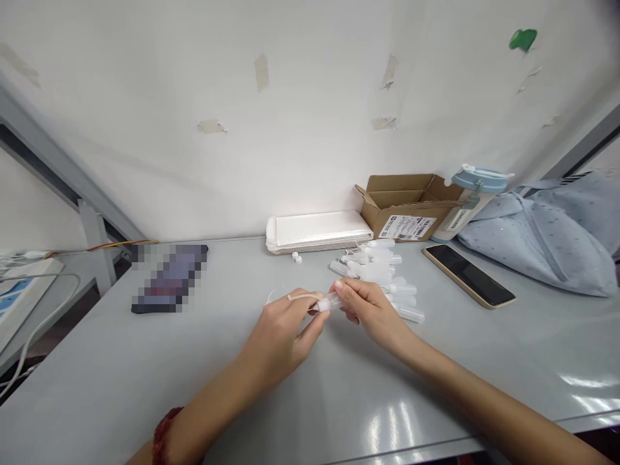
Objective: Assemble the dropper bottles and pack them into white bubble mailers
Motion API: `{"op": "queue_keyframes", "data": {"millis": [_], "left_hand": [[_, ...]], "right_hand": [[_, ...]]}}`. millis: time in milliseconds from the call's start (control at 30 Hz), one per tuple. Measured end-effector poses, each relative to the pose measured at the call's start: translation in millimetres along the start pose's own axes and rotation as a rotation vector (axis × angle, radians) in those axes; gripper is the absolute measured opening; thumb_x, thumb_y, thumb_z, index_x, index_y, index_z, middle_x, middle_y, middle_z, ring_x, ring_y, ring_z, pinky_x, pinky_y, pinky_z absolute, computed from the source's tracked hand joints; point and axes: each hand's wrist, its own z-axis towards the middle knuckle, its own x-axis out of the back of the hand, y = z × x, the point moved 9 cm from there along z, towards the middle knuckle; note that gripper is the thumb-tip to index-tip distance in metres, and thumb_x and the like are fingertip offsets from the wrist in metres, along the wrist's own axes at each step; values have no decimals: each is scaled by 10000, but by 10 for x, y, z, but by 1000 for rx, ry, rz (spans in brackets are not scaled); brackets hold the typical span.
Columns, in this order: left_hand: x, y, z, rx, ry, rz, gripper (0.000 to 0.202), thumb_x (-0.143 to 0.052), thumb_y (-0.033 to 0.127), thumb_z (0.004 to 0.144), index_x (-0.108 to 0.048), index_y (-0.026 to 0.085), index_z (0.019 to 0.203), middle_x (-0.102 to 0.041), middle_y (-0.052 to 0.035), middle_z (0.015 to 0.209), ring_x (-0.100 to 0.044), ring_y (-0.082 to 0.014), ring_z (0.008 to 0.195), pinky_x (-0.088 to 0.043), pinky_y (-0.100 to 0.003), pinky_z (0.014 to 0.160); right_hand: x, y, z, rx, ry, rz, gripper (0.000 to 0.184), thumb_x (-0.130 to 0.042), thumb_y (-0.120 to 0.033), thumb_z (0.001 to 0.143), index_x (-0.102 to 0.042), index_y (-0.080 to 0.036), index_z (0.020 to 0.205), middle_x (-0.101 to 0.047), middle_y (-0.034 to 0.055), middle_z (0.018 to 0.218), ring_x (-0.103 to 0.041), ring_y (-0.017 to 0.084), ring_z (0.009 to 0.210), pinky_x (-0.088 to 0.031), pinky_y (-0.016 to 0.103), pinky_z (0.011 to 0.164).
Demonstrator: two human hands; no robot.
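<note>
A small clear plastic tube [333,301] with a white end is between my hands, above the grey table [242,413]. Pinched at the white end is my left hand [283,329], its fingers closed; a thin white cord [304,296] runs across them. My right hand [371,311] grips the other end of the tube between thumb and fingers, partly hiding it. Just beyond that hand lies a loose pile of similar clear tubes [394,271], several with thin cords. Two small white caps [296,257] sit farther back.
By the wall are a stack of white padded mailers [317,230], an open cardboard box [407,210] and a blue-lidded cup [477,187]. A phone [469,276] and a pale blue bag [537,236] lie right. A blurred dark item [170,279] lies left, near a power strip [24,294].
</note>
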Motion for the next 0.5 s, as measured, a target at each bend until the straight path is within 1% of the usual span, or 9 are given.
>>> {"op": "queue_keyframes", "data": {"millis": [100,133,200,300,367,433,500], "left_hand": [[-76,-181,5,290,-124,-245,315,-438,375,889,-615,177,719,-648,-30,701,-590,-147,663,-450,-243,604],[-112,-224,-8,368,-165,-327,358,-429,404,890,-601,172,679,-627,-20,653,-580,-138,625,-447,-240,591],[-163,-282,-29,476,-212,-490,401,-436,451,877,-575,159,640,-592,-7,607,-562,-122,566,-443,-241,575],[-236,-358,-76,616,-249,-707,400,-469,495,850,-583,146,690,-566,3,604,-542,-108,527,-427,-234,529],[-289,-391,-118,697,-279,-804,394,-485,501,839,-598,138,736,-550,8,591,-528,-104,513,-417,-230,509],[-332,-386,-144,727,-312,-861,397,-492,494,837,-606,128,735,-530,12,567,-504,-96,491,-412,-228,496],[-337,-376,-140,710,-306,-873,402,-501,488,834,-608,122,708,-504,20,546,-471,-83,469,-399,-219,479]], "right_hand": [[32,-81,-29,47,52,-78,415,-391,-496,900,-532,-182,668,-355,-37,554,-341,104,528,-266,261,513],[39,-99,-40,59,66,-109,390,-407,-485,899,-542,-186,688,-366,-38,551,-350,104,526,-269,258,510],[38,-132,-58,89,74,-154,307,-445,-456,892,-565,-196,781,-419,-37,561,-376,105,524,-280,250,501],[6,-218,-83,200,60,-236,222,-478,-400,889,-574,-205,933,-557,-3,662,-471,127,580,-335,254,527],[-5,-272,-102,274,64,-295,219,-471,-374,895,-581,-201,971,-609,25,733,-517,147,633,-367,269,561],[-8,-286,-109,301,70,-327,229,-457,-367,902,-593,-196,969,-621,33,739,-528,153,642,-377,277,576],[-12,-265,-106,291,66,-337,245,-443,-373,908,-601,-190,950,-612,28,706,-519,149,626,-372,275,576]]}}
